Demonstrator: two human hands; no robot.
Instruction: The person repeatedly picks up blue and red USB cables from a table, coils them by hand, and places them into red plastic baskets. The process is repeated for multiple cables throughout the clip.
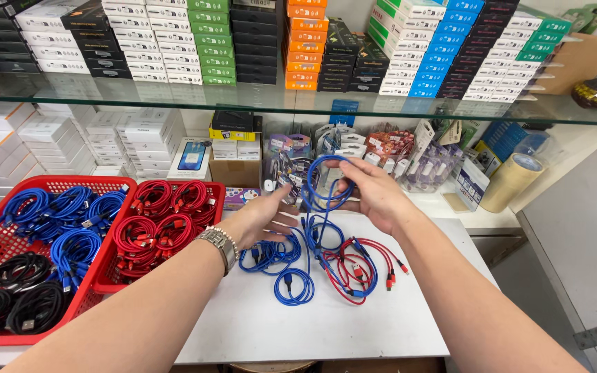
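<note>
Coiling a blue cable [327, 181] above the white table [354, 324]: right hand [374, 195] pinches the loop, left hand [265, 217] opens loosely just beside it; next, I judge, gathering the hanging tail; loose cables [312, 259] lie below, sorted red baskets [8, 242] left.

Bright, even indoor light, soft shadows, faint glare on the glass shelf [298, 103], wide-angle bending at the edges
</note>
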